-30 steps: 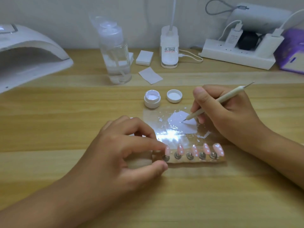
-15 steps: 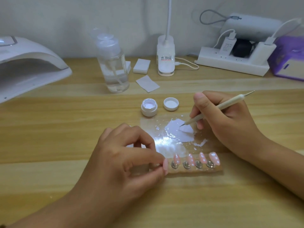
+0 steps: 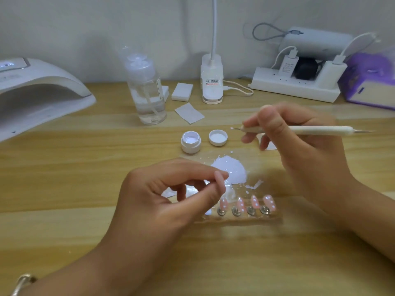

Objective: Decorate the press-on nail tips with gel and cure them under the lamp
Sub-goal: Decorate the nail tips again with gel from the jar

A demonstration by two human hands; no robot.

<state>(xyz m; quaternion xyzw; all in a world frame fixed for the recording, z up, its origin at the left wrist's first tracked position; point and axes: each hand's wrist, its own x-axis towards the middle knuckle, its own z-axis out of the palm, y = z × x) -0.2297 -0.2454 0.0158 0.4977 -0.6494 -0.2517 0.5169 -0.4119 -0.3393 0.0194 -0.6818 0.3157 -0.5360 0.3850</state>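
The grip of the left hand [image 3: 166, 199] pinches one pink nail tip [image 3: 220, 183] just above the holder strip [image 3: 241, 220], where four dotted tips [image 3: 254, 202] stand. The right hand [image 3: 303, 150] pinches the dotting pen [image 3: 320, 130] level, with white gel on its point. Best to brace both wrists on the tabletop [image 3: 74, 167] and touch lightly.

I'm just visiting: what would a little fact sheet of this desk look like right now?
Left hand: pinches one pink press-on nail tip
Right hand: holds a white dotting pen, white gel on its tip
Clear holder strip: four pink white-dotted tips standing on it
Small white gel pot: open, round lid beside it
White arched curing lamp: far left
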